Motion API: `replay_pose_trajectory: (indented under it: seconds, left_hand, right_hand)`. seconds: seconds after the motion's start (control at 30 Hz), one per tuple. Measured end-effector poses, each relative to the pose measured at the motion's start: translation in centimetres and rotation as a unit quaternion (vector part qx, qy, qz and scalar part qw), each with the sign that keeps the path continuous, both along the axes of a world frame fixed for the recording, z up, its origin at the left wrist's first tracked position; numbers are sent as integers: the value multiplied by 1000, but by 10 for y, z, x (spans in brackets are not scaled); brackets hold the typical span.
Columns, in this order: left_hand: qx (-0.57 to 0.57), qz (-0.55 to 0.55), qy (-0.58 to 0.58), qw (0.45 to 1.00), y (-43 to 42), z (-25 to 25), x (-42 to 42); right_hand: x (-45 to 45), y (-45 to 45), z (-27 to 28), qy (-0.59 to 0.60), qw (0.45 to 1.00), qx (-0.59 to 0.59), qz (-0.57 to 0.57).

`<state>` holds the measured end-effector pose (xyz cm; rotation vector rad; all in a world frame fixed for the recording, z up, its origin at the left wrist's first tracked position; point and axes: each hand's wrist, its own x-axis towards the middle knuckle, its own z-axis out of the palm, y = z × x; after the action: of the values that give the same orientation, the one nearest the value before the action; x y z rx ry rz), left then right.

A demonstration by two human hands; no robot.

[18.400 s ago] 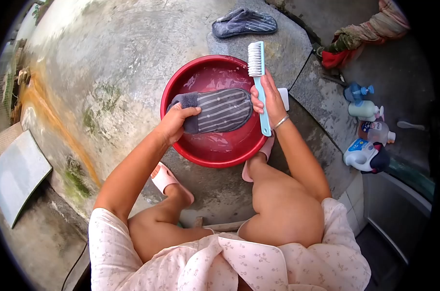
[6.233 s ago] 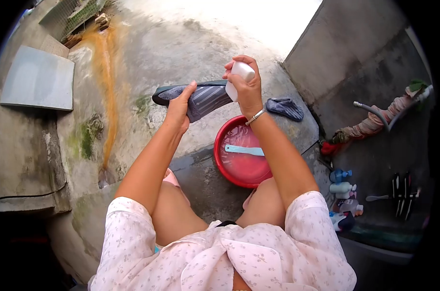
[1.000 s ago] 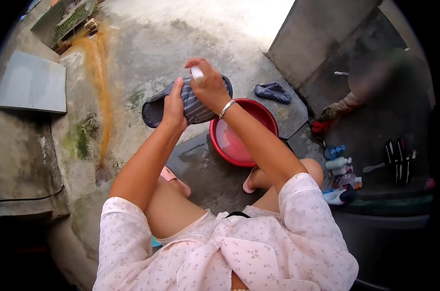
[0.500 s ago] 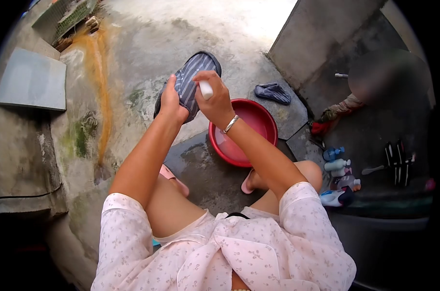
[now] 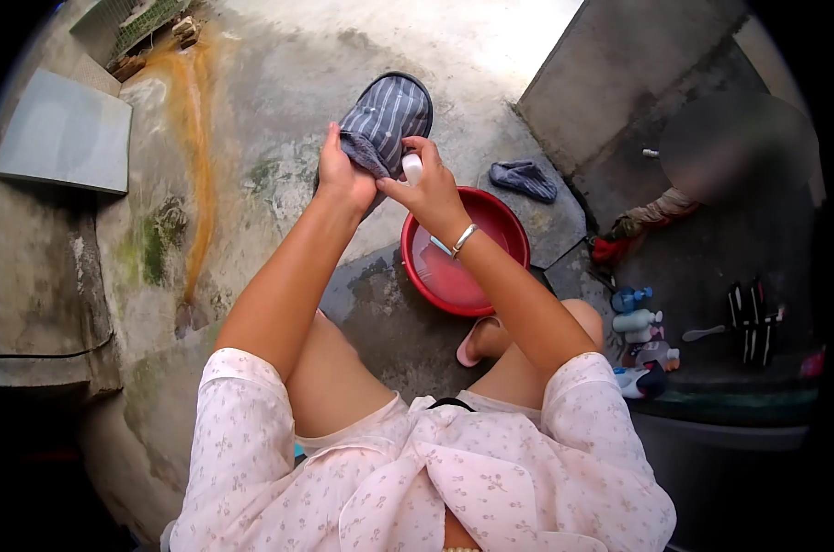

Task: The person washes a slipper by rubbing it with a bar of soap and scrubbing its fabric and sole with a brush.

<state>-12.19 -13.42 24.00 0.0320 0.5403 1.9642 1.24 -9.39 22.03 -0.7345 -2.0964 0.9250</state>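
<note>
A grey-blue striped slipper (image 5: 389, 115) is held out in front of me, its sole turned away and its opening towards me. My left hand (image 5: 348, 184) grips it from the left and below at the opening. Closed around a small white bar (image 5: 411, 167) that looks like soap, my right hand (image 5: 435, 195) is at the slipper's right side, thumb and fingers near its fabric. Under my right wrist stands a red basin (image 5: 410, 267) with cloudy water. A pale blue stick-like piece (image 5: 441, 246) shows beside the wrist; its kind is unclear.
A matching striped slipper (image 5: 523, 180) lies on the slab behind the basin. Several bottles (image 5: 638, 321) stand at the right, near a pale brush-like tool (image 5: 704, 332) and a black-and-white striped item (image 5: 753, 322). Another person's sleeve (image 5: 661, 210) shows at right. A grey block (image 5: 63, 133) is left.
The slipper has turned more upright, and its opening now shows. My right hand has moved down and right, from the slipper's upper face to its lower right side, still with the white bar.
</note>
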Motion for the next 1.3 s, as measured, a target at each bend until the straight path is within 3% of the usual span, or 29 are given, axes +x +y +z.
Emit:
replay_pose_trajectory:
  seconds: [0.17,0.3,0.43,0.53,0.6,0.63,0.7,0.77,0.83,0.9,0.97,1.03,1.1,1.17,1.23,1.3]
  left_hand:
    - [15,-38,-17,999,13,-8,3]
    - [39,-81,-22,996,17,-8,13]
    - [54,-79,-66,993,18,-8,14]
    - [40,-107,-76,991,10,-7,10]
    - [-90,-216,41,971,-2,-7,4]
    - [-92,-215,43,971,-9,-6,-1]
    - [-31,-292,169,941,-27,-2,-12]
    - [-52,-240,211,946,-41,-2,-35]
    - [-143,-77,223,961,-44,-22,-51]
    - [-196,-42,210,957,-39,-71,-70]
    - [-247,-5,200,948,-37,-82,-73]
    - [-224,-212,28,951,-33,-74,-52]
    - [-53,-311,23,949,-31,-52,-28]
    - [64,-325,33,943,-23,-24,-7]
    - [68,-305,41,949,-21,-17,2]
    - [69,-233,34,969,-20,-15,5]
  right_hand:
    - [6,21,7,-49,998,31,8]
    - [6,25,4,-102,994,-12,-44]
    - [1,33,-5,-8,995,-2,-104]
    - [-8,52,-10,120,981,-76,-134]
    - [-6,65,-13,160,970,-142,-117]
    - [-5,67,-11,199,953,-206,-100]
    - [-2,67,-8,217,942,-236,-97]
    - [1,65,-1,253,917,-305,-47]
    - [4,65,6,257,913,-315,-29]
    - [4,67,12,321,879,-352,-18]
    - [6,69,22,336,868,-365,4]
    - [6,64,38,400,819,-411,28]
    - [7,59,42,406,806,-429,45]
    - [9,60,31,378,802,-458,61]
    - [9,51,31,361,803,-469,64]
    - [10,50,29,278,864,-416,50]
